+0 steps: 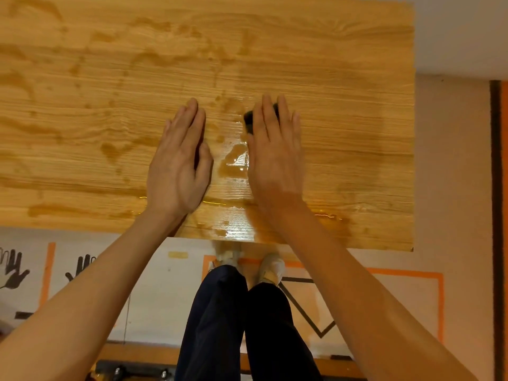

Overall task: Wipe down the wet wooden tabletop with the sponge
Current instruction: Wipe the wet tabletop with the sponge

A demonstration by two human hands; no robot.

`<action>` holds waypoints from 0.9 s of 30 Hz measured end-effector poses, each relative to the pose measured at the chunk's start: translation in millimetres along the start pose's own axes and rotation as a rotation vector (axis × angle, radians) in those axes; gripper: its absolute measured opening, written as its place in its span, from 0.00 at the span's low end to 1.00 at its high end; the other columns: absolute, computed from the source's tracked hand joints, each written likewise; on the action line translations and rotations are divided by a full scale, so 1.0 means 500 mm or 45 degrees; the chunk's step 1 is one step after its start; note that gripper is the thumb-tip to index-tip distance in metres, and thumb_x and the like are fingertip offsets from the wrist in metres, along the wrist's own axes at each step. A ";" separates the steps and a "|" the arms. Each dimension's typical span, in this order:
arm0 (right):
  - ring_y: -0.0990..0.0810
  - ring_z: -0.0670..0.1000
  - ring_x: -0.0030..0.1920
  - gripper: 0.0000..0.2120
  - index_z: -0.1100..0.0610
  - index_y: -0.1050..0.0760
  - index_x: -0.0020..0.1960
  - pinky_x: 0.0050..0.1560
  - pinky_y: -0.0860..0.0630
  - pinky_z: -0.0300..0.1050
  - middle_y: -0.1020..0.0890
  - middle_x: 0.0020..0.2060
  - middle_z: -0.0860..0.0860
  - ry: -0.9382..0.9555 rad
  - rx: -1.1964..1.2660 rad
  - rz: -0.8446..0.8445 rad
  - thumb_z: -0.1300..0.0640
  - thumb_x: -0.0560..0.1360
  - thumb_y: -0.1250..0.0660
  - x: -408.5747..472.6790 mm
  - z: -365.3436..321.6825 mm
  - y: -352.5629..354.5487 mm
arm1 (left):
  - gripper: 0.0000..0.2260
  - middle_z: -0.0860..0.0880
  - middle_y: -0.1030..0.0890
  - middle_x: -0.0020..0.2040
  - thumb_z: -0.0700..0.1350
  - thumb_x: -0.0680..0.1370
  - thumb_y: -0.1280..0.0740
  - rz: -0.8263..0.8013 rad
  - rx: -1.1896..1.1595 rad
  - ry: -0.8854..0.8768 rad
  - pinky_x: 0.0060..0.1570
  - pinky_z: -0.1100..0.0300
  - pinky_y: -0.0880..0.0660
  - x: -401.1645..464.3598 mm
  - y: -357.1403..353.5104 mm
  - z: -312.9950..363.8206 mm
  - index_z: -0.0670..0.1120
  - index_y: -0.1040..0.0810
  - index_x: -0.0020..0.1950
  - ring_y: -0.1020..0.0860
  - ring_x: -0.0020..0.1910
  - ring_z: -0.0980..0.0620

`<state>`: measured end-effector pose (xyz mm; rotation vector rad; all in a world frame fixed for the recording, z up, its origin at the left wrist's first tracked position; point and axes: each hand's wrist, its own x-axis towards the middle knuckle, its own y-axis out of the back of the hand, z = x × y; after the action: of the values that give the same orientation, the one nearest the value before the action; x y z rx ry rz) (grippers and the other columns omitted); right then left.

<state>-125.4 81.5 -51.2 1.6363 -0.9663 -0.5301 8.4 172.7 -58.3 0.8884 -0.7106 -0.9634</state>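
The wooden tabletop [343, 78] fills the upper part of the head view, with wet patches and a shiny puddle [233, 160] between my hands. My right hand [275, 155] lies flat with fingers straight, pressing down on a dark sponge [248, 119] that shows only at its left edge and beneath the fingertips. My left hand [178, 160] rests flat on the wood to the left of the puddle, fingers together, holding nothing.
The table's near edge [330, 244] runs just above my legs and shoes [270, 266]. Its right edge [413, 133] borders a pale floor. Orange tape lines [406, 272] and black hand-print marks [12, 266] lie on the floor below. More wet streaks [154, 59] spread across the far left wood.
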 end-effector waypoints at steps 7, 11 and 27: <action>0.42 0.56 0.76 0.28 0.62 0.38 0.75 0.77 0.50 0.52 0.36 0.75 0.57 0.358 0.046 -0.198 0.63 0.76 0.36 -0.193 0.008 0.036 | 0.23 0.42 0.39 0.81 0.43 0.85 0.44 0.018 -0.013 0.001 0.80 0.54 0.50 0.004 0.000 0.000 0.39 0.38 0.79 0.42 0.81 0.45; 0.36 0.58 0.74 0.18 0.64 0.28 0.69 0.75 0.42 0.55 0.30 0.71 0.57 0.093 0.212 -0.015 0.64 0.79 0.36 -0.005 0.044 0.016 | 0.23 0.45 0.40 0.81 0.44 0.85 0.44 0.002 -0.005 0.048 0.80 0.55 0.50 0.003 0.003 0.006 0.40 0.38 0.80 0.43 0.81 0.48; 0.38 0.59 0.75 0.20 0.65 0.31 0.70 0.74 0.40 0.58 0.29 0.71 0.58 -0.022 0.319 0.009 0.59 0.81 0.39 -0.036 0.113 0.050 | 0.23 0.46 0.39 0.81 0.43 0.84 0.43 -0.007 -0.027 0.061 0.80 0.51 0.47 0.000 0.007 0.007 0.41 0.37 0.80 0.43 0.81 0.49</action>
<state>-186.5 61.9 -46.3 1.8521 -1.0854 -0.4315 7.0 172.6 -53.9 0.8925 -0.6566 -0.9499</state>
